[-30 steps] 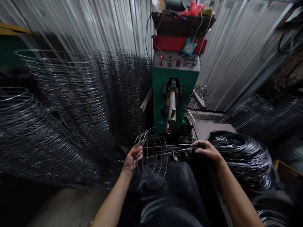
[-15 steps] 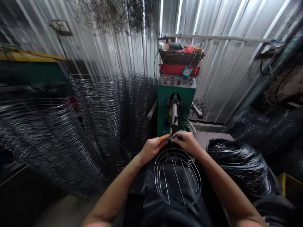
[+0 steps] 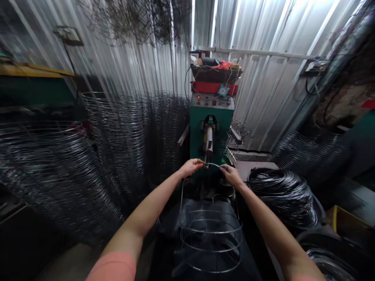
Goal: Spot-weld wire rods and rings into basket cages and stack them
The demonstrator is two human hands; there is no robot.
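A round wire frame [image 3: 211, 232] of several thin metal rings hangs over my dark-clad lap, with upright wires rising from it. Its top stretch of wire spans between my hands, right at the lower tip of the arm [image 3: 209, 141] of a green machine [image 3: 196, 132]. My left hand [image 3: 191, 168], orange covering on its fingertips, is closed on the wire just left of the tip. To the right of the tip, my right hand [image 3: 232, 175] pinches the wire, its fingertips dark. Whether the wire touches the tip I cannot tell.
Tall stacks of wire rings [image 3: 114, 132] stand on the left. A coil of dark wire [image 3: 278, 195] lies at the right, near a yellow-edged box [image 3: 336, 218]. On the machine sit a tray [image 3: 215, 73] of tools and a small teal clock [image 3: 223, 90].
The wire frame has tipped from facing me to hanging with its rings lower over my lap. My hands have moved apart along the wire, and the view has shifted slightly right.
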